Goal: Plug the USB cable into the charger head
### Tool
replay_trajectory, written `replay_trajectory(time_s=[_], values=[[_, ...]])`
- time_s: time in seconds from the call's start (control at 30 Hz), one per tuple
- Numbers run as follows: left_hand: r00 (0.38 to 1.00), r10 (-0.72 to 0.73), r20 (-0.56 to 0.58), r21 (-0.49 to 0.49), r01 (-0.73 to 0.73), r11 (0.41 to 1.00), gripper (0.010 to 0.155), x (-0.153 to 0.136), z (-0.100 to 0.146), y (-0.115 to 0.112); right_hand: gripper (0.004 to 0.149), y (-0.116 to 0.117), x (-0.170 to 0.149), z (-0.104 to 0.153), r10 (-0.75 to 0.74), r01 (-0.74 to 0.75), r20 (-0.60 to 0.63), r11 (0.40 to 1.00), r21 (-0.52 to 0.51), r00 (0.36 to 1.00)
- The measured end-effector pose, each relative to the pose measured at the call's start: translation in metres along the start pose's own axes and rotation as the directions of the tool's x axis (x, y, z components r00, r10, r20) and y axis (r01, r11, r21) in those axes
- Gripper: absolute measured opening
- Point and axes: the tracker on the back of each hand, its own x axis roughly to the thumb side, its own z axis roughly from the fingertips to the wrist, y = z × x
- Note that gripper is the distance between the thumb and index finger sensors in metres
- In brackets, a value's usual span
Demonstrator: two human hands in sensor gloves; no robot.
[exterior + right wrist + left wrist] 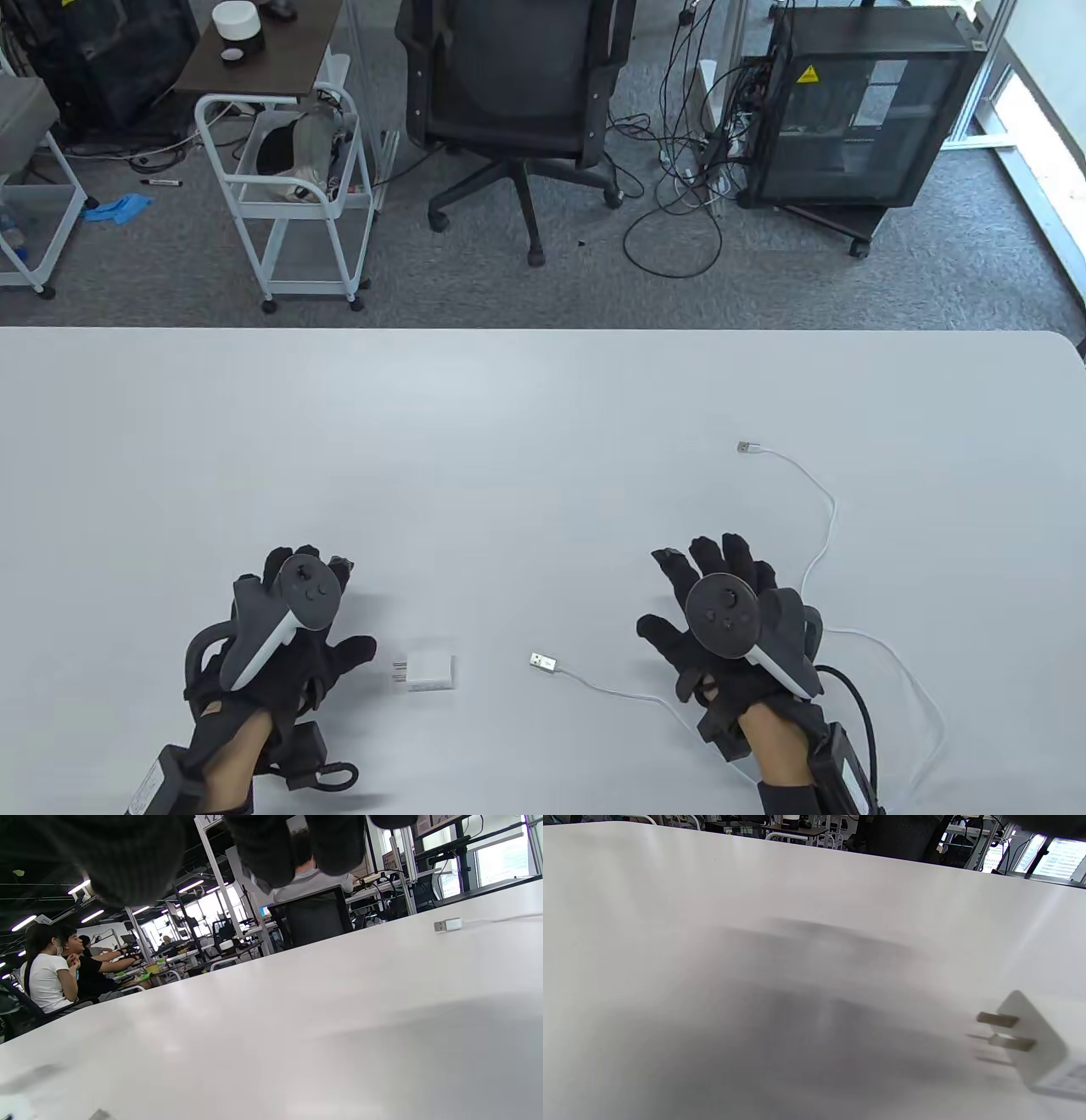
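**Both hands empty; charger head and plug lie between them**

I find the charger head (427, 672) flat on the worktop (543, 441), just beside my left hand (280, 632) on its inner side, the thumb nearest but apart from it. Its two prongs point toward that hand; the left wrist view confirms the prongs (1003, 1031) facing the camera. I judge the USB port to sit on the opposite face, toward the cable, though no view shows it.

The USB cable (827, 543) has two ends. The nearer plug (544, 663) lies between the charger head and my right hand (730, 624), its long axis roughly in line with the charger's, metal tip toward the charger. The cable runs from it under my right hand. The far plug (747, 446) lies well apart, further up the worktop.

Left fingers (284, 564) curled loosely, holding nothing. Right fingers (713, 556) spread wide, holding nothing.

Judgement: the left hand is nearer the charger head, the right nearer the plug. Each must be lifted, then brought together along their shared axis.
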Motion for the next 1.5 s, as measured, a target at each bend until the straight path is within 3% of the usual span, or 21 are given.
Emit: replay_trajectory(time_s=[0.5,0.77,1.03,1.2,1.33,1.5], values=[[1.0,-0.011,0.02,-0.011,0.011,1.0,0.099,0.004,0.0,-0.003,0.084,0.0,0.002,0.002,-0.017,0.017,0.007,1.0,0.011,1.0],[0.996,-0.013,0.092,-0.021,0.015,1.0,0.101,0.013,0.004,-0.008,0.084,0.001,0.004,0.001,-0.022,0.022,0.009,0.999,0.027,1.0],[0.966,-0.078,0.247,0.023,0.074,0.997,0.102,0.043,0.017,-0.018,0.084,0.003,0.005,0.001,-0.023,0.023,0.011,0.999,0.039,1.0],[0.915,-0.125,0.382,0.049,0.115,0.992,0.101,0.074,0.026,-0.036,0.084,0.004,0.006,0.001,-0.024,0.023,0.015,0.998,0.051,1.0],[0.888,-0.19,0.418,0.061,0.181,0.982,0.103,0.092,0.031,-0.044,0.084,0.007,0.008,0.001,-0.022,0.02,0.02,0.998,0.067,1.0],[0.895,-0.205,0.396,0.046,0.204,0.978,0.106,0.091,0.026,-0.048,0.084,0.009,0.01,0.0,-0.021,0.019,0.023,0.996,0.082,1.0]])
